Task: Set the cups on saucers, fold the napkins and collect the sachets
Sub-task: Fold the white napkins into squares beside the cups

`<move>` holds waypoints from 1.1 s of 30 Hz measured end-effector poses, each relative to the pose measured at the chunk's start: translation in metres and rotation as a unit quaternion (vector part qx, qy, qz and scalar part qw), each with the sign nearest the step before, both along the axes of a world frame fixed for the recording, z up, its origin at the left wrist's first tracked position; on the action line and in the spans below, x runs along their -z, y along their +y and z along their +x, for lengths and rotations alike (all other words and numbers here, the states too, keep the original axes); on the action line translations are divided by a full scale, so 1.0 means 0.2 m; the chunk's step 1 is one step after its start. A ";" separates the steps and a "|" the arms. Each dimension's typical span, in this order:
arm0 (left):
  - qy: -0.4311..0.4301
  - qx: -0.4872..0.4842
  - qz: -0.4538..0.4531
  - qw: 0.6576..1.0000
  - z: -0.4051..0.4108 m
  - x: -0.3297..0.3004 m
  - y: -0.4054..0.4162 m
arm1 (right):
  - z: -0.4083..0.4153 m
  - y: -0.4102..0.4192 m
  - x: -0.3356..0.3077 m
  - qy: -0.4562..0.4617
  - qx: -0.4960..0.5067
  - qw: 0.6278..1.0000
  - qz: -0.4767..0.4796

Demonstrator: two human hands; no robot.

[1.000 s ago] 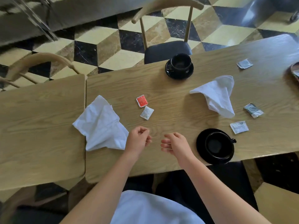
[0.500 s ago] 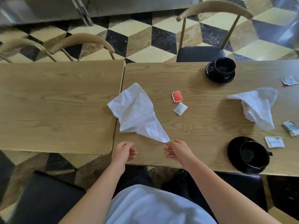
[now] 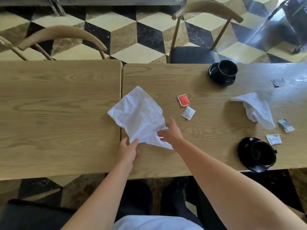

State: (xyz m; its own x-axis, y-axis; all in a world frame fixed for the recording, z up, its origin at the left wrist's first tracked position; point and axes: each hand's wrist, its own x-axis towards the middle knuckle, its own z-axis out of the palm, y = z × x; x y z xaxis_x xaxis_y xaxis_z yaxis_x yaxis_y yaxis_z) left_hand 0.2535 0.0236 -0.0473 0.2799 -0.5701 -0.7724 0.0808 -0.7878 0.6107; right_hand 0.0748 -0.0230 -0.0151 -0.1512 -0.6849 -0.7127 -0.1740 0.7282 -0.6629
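A crumpled white napkin [image 3: 138,116] lies across the seam between two wooden tables. My left hand [image 3: 128,151] pinches its near left edge. My right hand [image 3: 171,132] touches its near right part with fingers spread. A second white napkin [image 3: 256,107] lies bunched at the right. One black cup [image 3: 227,68] stands on a saucer [image 3: 219,79] at the far side. Another black cup [image 3: 263,152] sits on a saucer [image 3: 243,149] near the front edge. A red sachet [image 3: 183,100] and a white sachet [image 3: 188,112] lie mid-table. More sachets [image 3: 273,139] lie at the right.
The left table [image 3: 58,113] is bare wood. Two wooden chairs [image 3: 204,30] stand at the far side. Two other sachets [image 3: 286,125] lie near the right napkin and at the far right [image 3: 278,82]. The floor is patterned tile.
Both hands have come forward from the table's near edge onto the napkin. My left hand has taken hold of its edge. The view has shifted left.
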 end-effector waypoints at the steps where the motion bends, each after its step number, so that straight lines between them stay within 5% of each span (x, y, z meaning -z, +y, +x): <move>1: -0.006 0.009 -0.012 1.000 0.01 0.00 -0.02 | 0.01 -0.01 0.01 -0.012 0.006 1.000 0.008; 9: 0.003 0.061 -0.068 0.996 0.06 -0.10 0.01 | -0.01 0.07 -0.09 -0.069 -0.019 0.995 0.069; 15: 0.051 0.165 -0.090 0.981 0.02 -0.26 0.11 | -0.08 0.03 -0.19 0.064 -0.108 0.992 -0.009; 18: -0.049 0.267 -0.061 0.960 0.00 -0.37 0.07 | -0.13 0.02 -0.31 0.111 -0.123 0.983 -0.076; 22: -0.279 0.431 -0.130 0.848 -0.05 -0.61 -0.08 | -0.22 0.00 -0.60 0.108 -0.133 0.966 -0.192; 26: -0.185 0.513 -0.338 0.767 -0.18 -1.00 -0.28 | -0.28 -0.04 -0.96 0.081 -0.282 0.916 -0.273; 30: -0.170 0.541 -0.435 0.699 -0.26 -1.36 -0.42 | -0.36 -0.10 -1.26 0.079 -0.317 0.871 -0.367; 33: -0.205 0.588 -0.485 0.614 -0.30 -1.55 -0.51 | -0.41 -0.14 -1.43 0.058 -0.337 0.842 -0.417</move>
State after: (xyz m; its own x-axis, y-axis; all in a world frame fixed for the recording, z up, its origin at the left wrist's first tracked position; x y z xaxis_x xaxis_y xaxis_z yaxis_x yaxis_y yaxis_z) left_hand 0.1943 -0.0783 0.2634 -0.7080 -0.7006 0.0891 -0.5121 0.5961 0.6185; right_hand -0.0080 -0.0505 0.2716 0.4372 -0.8979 0.0513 -0.4598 -0.2721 -0.8453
